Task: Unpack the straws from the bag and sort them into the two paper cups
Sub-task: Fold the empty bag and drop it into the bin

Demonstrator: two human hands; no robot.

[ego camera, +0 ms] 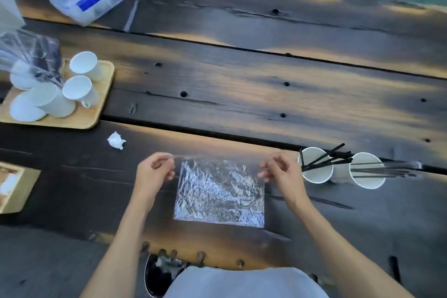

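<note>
Left hand (154,172) and right hand (278,169) each pinch a top corner of the empty clear bag (219,195), stretched flat over the table (242,94). Black straws (326,156) already sit in both paper cups (315,168). Risk: right elbow swinging outward clips the overhanging straws and tips a cup. Free room lies ahead; near edge close.

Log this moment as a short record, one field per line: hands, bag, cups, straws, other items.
left hand: left hand pinches the bag's top left corner
right hand: right hand pinches the top right corner
bag: clear plastic bag, crinkled, stretched between both hands above the table; no straws visible inside
cups: near paper cup and far paper cup, upright, side by side to the right
straws: black straws stand in both cups
other items: wooden tray of white cups at left; crumpled paper
</note>
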